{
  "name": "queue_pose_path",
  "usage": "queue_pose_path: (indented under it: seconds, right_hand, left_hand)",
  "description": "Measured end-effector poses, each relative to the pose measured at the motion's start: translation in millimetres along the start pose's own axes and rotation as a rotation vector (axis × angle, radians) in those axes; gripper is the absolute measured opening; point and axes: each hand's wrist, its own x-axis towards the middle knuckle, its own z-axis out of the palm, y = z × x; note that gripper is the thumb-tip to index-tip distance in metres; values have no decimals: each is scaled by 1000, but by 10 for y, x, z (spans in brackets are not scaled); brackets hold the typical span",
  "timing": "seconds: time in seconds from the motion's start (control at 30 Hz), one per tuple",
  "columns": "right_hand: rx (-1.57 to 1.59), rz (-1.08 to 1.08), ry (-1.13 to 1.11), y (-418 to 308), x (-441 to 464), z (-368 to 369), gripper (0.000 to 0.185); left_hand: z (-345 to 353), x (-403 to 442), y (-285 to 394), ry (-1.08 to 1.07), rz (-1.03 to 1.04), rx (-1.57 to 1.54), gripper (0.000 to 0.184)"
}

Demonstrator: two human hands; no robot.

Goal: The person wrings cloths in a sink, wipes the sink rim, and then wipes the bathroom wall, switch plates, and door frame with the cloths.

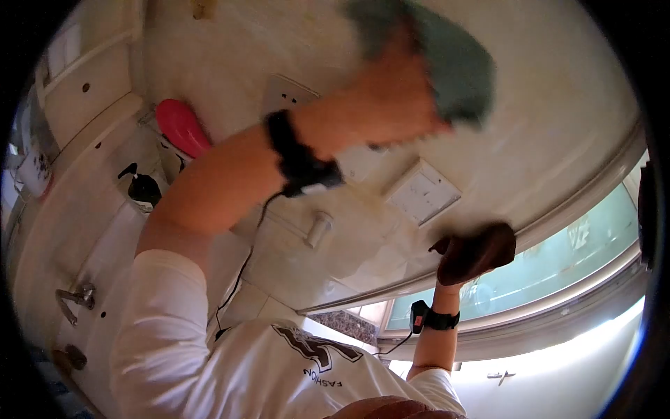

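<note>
My left hand (403,94) is raised at the top of the view, smeared by motion, with a grey-green cloth (460,73) over its fingers. The cloth is in front of the pale wall; whether it touches the wall I cannot tell. Lower right, my right hand (449,287) holds a dark brown cloth (481,253) near the door frame, the cloth hiding most of its fingers. Each wrist wears a black strap with a small device and a cable. Between the two hands, a white switch plate (423,192) is fixed to the wall.
Another wall plate (289,92) is partly behind my left arm. At left are a pink rounded object (183,128), a dark pump bottle (144,189), a metal tap (75,300) and a patterned cup (35,171). A frosted glass panel (579,244) is at right.
</note>
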Motion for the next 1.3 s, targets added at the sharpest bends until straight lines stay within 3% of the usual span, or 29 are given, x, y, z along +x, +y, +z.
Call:
queue_pose_path:
  seconds: [0.03, 0.1, 0.13, 0.17, 0.23, 0.3, 0.33, 0.37, 0.43, 0.47, 0.5, 0.53, 0.57, 0.67, 0.7, 0.73, 0.8, 0.9, 0.93, 0.97, 1.0, 1.03, 1.1, 1.23, 1.3]
  right_hand:
    - [-100, -81, -11, 0, 21, -29, 70]
    - [-100, -76, -9, 50, -1, -32, 70]
    - [-106, -65, -10, 76, -11, -34, 69]
    - [-199, -78, -30, 60, 23, -63, 70]
    - [-56, 52, 51, 178, -41, -43, 67]
    - [-109, 84, 53, 114, 62, -175, 68]
    - [-135, 100, 54, 83, 113, -241, 69]
    - [0, 186, 42, 155, 51, -212, 67]
    - [134, 280, 24, 317, -75, -164, 66]
    - [138, 304, 56, 360, -121, -149, 66]
    - [143, 317, 70, 358, -114, -130, 65]
    - [148, 331, 85, 357, -109, -111, 65]
    - [106, 189, 135, 315, -21, -95, 63]
    - [268, 320, 199, 357, -116, -26, 58]
    - [180, 321, 152, 338, -91, -54, 58]
    - [128, 274, 166, 298, -71, -47, 58]
    - [111, 204, 223, 253, -48, -13, 60]
    - [232, 226, 254, 248, -84, 6, 63]
    - [249, 251, 213, 212, -68, -15, 65]
    - [257, 263, 190, 199, -60, -13, 65]
    - [265, 276, 168, 186, -54, -10, 66]
    - [224, 206, 202, 192, -47, -9, 65]
    - [182, 142, 238, 163, -31, -28, 64]
    - [133, 135, 201, 158, -38, -63, 64]
    - [128, 156, 225, 375, -169, -17, 64]
  left_hand:
    - [20, 147, 211, -91, 160, 46, 37]
    - [302, 363, 534, 144, 489, -96, 26]
    - [426, 434, 627, 361, 588, -155, 26]
    - [400, 497, 613, 356, 579, -144, 26]
    - [228, 590, 497, 305, 374, -337, 29]
    - [-140, 601, 234, 153, 45, -389, 35]
    - [-45, 593, -12, 340, 126, -293, 37]
    - [-273, 533, -183, 153, -117, -320, 41]
    - [-336, 353, -551, 220, -288, -422, 51]
    - [-293, 210, -839, 122, -299, -396, 63]
    - [-101, 67, -1036, 238, -318, 22, 62]
    - [-22, -83, -1206, 409, -334, 32, 58]
    - [-7, -271, -1296, 441, -295, 8, 57]
    - [129, -716, -1394, 491, -325, -114, 55]
    - [246, -902, -1438, 491, -329, -107, 55]
    - [396, -1096, -1480, 466, -412, 60, 48]
    - [486, -1359, -1514, 421, -504, 212, 52]
    - [526, -1625, -1454, 614, -385, 185, 59]
    - [534, -1667, -1455, 525, -533, -11, 47]
    - [546, -1692, -1464, 433, -676, -206, 50]
    - [587, -1713, -1473, 428, -681, -207, 50]
    - [608, -1710, -1441, 228, -914, -156, 51]
    - [712, -1744, -1187, 286, -1266, -307, 56]
    - [1172, -2007, -676, 455, -1349, -510, 58]
    - [1232, -2008, -546, 598, -1237, -428, 58]
